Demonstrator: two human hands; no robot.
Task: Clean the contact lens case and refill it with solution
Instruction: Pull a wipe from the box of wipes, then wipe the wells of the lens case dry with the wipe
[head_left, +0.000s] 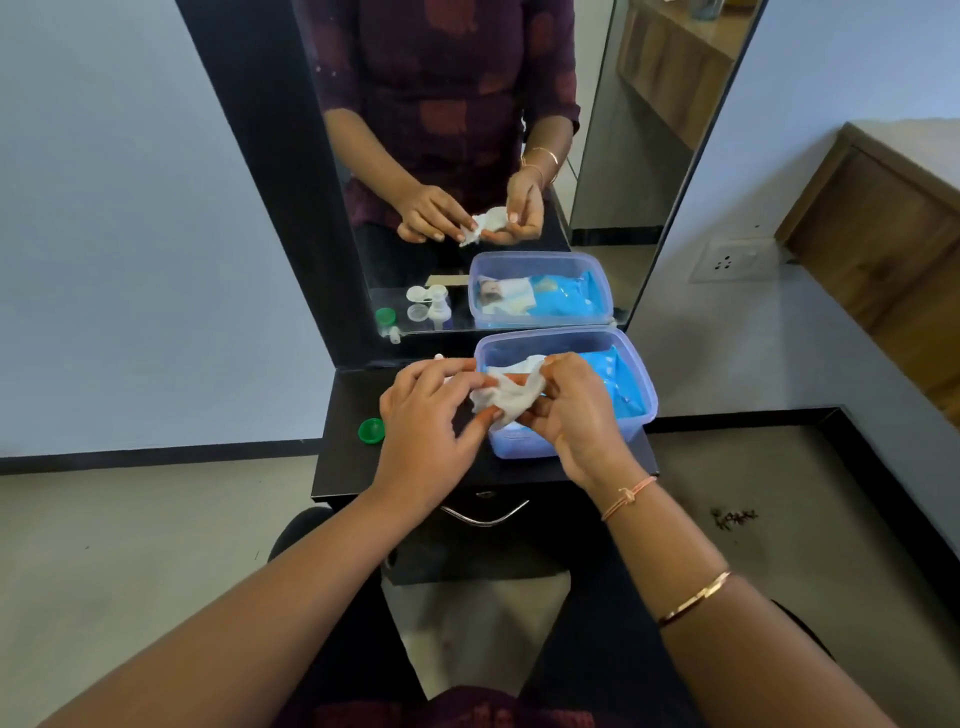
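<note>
Wipe (506, 397), white, crumpled: pinched by fingers of left hand (431, 415) and right hand (576, 410), both curled round it, above desk (353, 467). Green cap (371, 431): 1, on desk, left of left hand. Lens case (422, 301): clear, seen only as mirror (613, 208) reflection, at desk's back edge. Plastic box (641, 384): holds blue packet (618, 384), behind hands.

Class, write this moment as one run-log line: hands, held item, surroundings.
left hand: pinches wipe | right hand: grips wipe | green cap: on table | plastic box: blue pack inside
</note>
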